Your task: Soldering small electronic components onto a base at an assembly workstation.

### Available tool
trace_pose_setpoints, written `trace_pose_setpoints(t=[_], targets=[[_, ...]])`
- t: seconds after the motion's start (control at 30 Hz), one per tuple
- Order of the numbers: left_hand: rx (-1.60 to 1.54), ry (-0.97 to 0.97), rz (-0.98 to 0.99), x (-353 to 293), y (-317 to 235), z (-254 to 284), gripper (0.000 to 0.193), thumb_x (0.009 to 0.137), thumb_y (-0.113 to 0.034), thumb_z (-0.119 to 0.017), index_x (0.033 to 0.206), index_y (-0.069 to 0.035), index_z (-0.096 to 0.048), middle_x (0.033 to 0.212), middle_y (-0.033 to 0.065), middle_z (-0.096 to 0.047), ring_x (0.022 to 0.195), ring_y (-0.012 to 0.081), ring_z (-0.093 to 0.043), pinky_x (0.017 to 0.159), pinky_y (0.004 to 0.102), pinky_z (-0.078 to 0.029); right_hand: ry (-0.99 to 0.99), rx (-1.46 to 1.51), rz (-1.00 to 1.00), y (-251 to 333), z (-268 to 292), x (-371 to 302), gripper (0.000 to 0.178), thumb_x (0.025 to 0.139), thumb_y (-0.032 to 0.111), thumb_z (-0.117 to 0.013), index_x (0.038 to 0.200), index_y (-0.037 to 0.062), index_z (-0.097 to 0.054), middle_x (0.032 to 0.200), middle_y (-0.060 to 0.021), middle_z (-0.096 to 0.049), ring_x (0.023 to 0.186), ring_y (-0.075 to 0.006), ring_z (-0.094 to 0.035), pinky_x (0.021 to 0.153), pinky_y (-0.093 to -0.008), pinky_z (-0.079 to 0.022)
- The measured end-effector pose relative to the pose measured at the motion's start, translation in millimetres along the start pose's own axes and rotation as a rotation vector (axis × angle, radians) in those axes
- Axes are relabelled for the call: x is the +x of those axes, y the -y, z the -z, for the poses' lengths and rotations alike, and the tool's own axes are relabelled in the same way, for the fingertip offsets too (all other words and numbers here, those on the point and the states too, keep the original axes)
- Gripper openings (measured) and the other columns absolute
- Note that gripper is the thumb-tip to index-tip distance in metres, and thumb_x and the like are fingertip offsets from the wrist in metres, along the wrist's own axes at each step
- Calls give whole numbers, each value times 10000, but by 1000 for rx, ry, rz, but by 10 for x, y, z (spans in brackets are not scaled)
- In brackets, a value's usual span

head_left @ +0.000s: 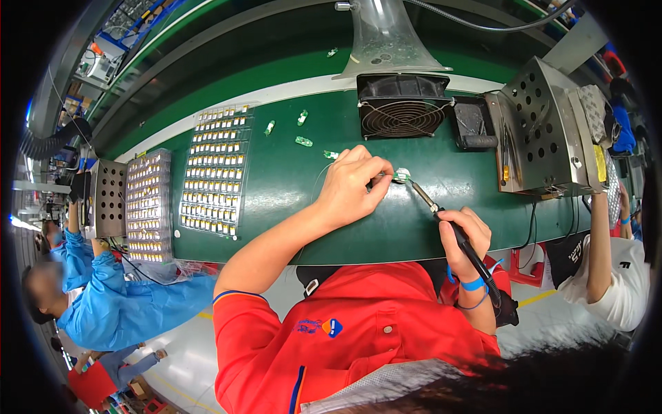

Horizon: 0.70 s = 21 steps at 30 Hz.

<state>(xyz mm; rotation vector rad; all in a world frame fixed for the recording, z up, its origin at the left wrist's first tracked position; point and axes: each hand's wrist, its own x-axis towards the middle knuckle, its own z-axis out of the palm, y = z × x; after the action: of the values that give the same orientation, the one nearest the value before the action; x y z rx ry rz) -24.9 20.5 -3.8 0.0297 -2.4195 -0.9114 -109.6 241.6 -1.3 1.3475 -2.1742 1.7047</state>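
Observation:
My right hand point(469, 238) grips a soldering iron point(460, 234) by its black handle. The iron's metal tip points up and left to a small green circuit board point(402, 175) with a white part on it, lying on the green bench. From the other side, my left hand point(353, 185) is pinched closed beside that board. A thin wire seems to run through its fingers, with a faint strand curving away on the left. Whether those fingertips touch the board is hidden. Another small circuit board point(331, 155) lies just behind my left knuckles.
More small boards point(303, 141) lie further back. On the left are a clear tray point(212, 169) of small parts and a stacked tray point(148, 207). A black fan point(403, 107), a black box point(474, 124) and a perforated metal case point(541, 131) stand behind and right. People work at both sides.

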Motion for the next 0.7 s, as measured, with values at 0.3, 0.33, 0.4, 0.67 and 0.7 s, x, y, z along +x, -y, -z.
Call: trace_pose_setpoints(t=[0.3,0.33,0.4,0.67,0.7], targets=[[1,20,21,-2,8,-9,97,731,-4,-688,801,-60,-653,656,17,-611,657,177,-541,621,311,-411,13,-5,7,-10,12,1,190,704,-54,-684,878,18,-665,584,-56,-488,500,-176,-458,472,-283,-343],[1,21,19,-1,8,-12,98,731,-2,-688,802,-60,-652,660,18,-612,656,177,-541,622,310,-413,0,-15,-3,-10,12,1,187,706,-52,-685,878,17,-665,583,-56,-487,500,-177,-458,472,-283,-342],[2,22,18,-2,7,-20,99,732,-1,-687,803,-60,-652,663,18,-613,655,177,-540,622,308,-415,16,-8,14,-8,11,2,185,707,-51,-685,878,16,-665,582,-56,-485,500,-179,-457,472,-283,-342],[13,47,17,-3,13,-77,100,734,-3,-690,809,-56,-650,669,22,-617,659,184,-553,618,309,-431,30,2,8,-3,20,-2,123,750,-36,-651,870,-10,-646,612,-68,-514,520,-170,-453,493,-277,-327],[8,29,1,-2,13,-83,100,734,-3,-690,809,-56,-650,669,22,-617,659,184,-553,618,309,-431,29,2,7,-2,18,-2,127,747,-38,-650,871,-9,-647,610,-67,-512,519,-170,-452,491,-277,-326]])
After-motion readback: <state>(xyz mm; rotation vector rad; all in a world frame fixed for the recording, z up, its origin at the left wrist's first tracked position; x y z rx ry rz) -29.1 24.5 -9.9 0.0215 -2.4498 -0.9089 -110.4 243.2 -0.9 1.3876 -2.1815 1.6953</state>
